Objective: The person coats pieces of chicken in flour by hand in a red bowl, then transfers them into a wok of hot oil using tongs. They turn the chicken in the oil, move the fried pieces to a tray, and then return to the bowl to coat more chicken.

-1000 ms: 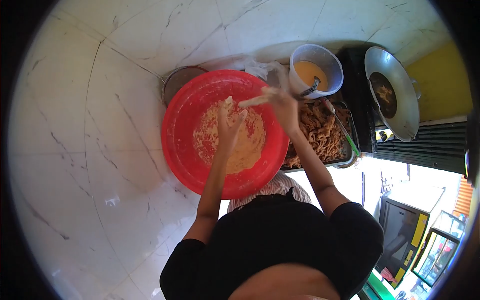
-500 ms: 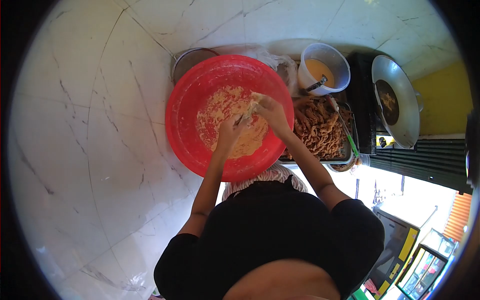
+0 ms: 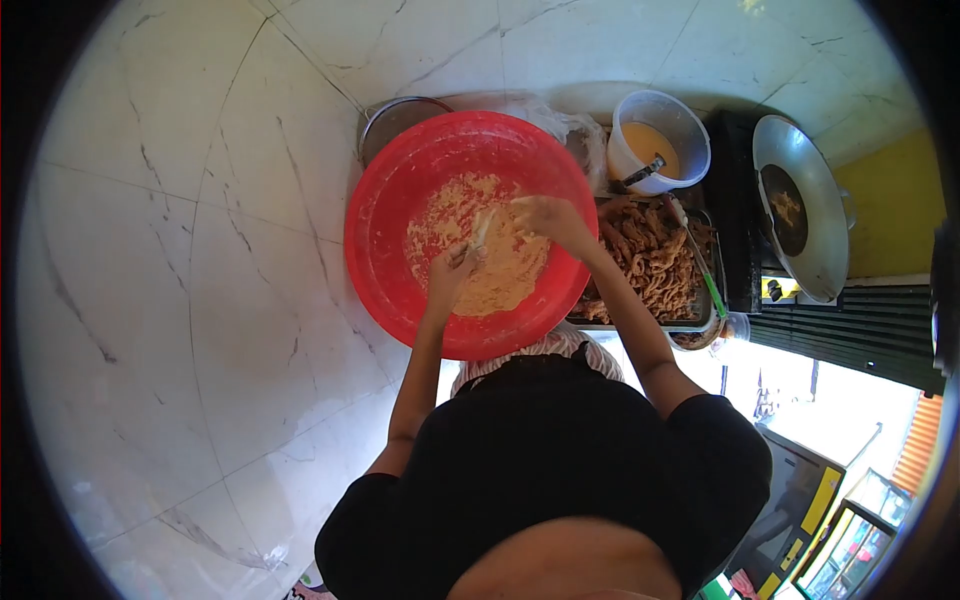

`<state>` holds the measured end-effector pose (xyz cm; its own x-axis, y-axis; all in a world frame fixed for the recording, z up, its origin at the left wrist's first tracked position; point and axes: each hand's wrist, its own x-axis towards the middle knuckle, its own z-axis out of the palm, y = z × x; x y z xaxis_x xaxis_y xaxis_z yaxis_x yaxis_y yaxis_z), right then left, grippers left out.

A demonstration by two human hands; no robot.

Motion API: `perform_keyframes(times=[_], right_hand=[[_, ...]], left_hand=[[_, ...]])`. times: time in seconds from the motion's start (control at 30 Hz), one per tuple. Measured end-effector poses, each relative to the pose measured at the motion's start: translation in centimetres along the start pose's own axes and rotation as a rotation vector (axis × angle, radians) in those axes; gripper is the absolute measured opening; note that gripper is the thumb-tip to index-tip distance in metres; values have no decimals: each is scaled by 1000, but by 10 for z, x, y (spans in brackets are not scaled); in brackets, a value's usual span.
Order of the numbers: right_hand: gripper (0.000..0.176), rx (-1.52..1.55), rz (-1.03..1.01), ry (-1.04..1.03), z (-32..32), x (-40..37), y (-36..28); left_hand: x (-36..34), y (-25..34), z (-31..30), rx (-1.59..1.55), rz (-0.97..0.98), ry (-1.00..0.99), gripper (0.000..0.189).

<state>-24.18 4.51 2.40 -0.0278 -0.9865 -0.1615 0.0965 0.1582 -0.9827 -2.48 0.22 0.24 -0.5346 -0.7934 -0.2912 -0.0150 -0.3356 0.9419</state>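
Note:
A large red basin [image 3: 372,220] holds loose, pale yellow flour [image 3: 500,285]. Over its middle, my left hand [image 3: 452,268] pinches one end of a pale, flour-coated strip [image 3: 483,228] that points up and away from the fingers; what the strip is made of cannot be made out. My right hand [image 3: 550,218] hovers above the flour on the right, apart from the strip, its fingers reaching left and slightly spread, with nothing visible in them.
Right of the basin lies a tray of brown fried strips [image 3: 650,265] with green-handled tongs [image 3: 708,280] on it. Behind stands a white bucket [image 3: 690,135] of yellowish liquid with a dark-handled utensil. Farther right, a wok [image 3: 830,215] holds dark oil with frying pieces. A marbled wall [image 3: 250,300] borders the left.
My right hand has come off the pale strip and moved slightly right. The strip now stays in my left hand alone. The whole view has shifted a little.

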Motion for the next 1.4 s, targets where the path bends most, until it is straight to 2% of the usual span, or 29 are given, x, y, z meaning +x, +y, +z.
perform_keyframes(times=[0.1,0.17,0.3,0.37,0.4,0.47,0.5,0.57,0.6,0.63,0.67,0.7,0.73,0.77,0.8,0.83,0.87,0.9,1.0,1.07,1.1,1.17,1.2,1.27,1.3,1.37,1.4], right_hand=[[33,-114,-40,74,-10,11,28],[31,-469,-424,177,-13,17,44],[30,-544,-317,157,-21,17,43],[24,-317,4,214,-14,8,11],[24,-318,0,224,-15,10,14],[28,-581,-120,312,-17,15,25],[28,-582,-122,323,-17,15,29],[32,-644,-166,194,-14,12,36],[32,-646,-165,206,-13,12,38],[34,-668,-293,200,-13,14,39],[36,-689,-422,191,-15,16,39],[36,-690,-424,199,-18,17,32],[34,-568,-406,263,-21,16,17],[33,-446,-386,327,-25,15,5],[33,-447,-385,334,-31,17,-2],[30,-440,-422,451,-39,20,-8],[28,-432,-458,568,-48,23,-11],[28,-433,-457,573,-58,29,-9],[26,-434,-353,657,-90,55,20],[25,-469,-262,662,-108,76,51],[25,-468,-258,659,-111,79,52],[31,-796,-169,617,-113,84,53],[31,-795,-168,613,-118,93,71],[44,-843,-37,710,-133,113,122],[44,-845,-38,708,-131,111,113],[58,-976,308,616,-126,100,87],[58,-977,311,614,-129,102,94]], left_hand=[[-3,-10,-9,36,28,3,30],[-4,-19,-13,62,43,-29,32],[-5,-38,-12,53,0,6,34],[-5,-44,-9,58,-16,36,35],[-4,-45,-6,135,-1,24,36],[0,-49,-5,216,21,2,37],[2,-56,-5,268,-12,12,39],[3,-59,-1,321,-44,10,41],[4,-57,1,535,-90,14,42],[5,-56,3,750,-134,20,43],[8,-60,2,753,-129,13,43],[12,-66,-1,821,-42,17,46],[18,-61,1,889,45,20,49],[24,-58,5,890,48,12,49],[29,-36,17,732,50,58,47],[35,-17,26,573,49,104,44],[46,-3,34,575,49,99,44],[60,10,41,581,194,91,42],[109,41,62,651,547,70,35],[148,51,75,634,682,14,33],[165,53,81,634,677,15,33],[192,50,91,857,785,35,30],[200,42,93,858,781,38,30],[214,25,95,1109,862,168,27],[215,25,95,1107,862,171,27],[214,22,96,1060,826,180,24],[212,23,97,1059,823,179,24]])
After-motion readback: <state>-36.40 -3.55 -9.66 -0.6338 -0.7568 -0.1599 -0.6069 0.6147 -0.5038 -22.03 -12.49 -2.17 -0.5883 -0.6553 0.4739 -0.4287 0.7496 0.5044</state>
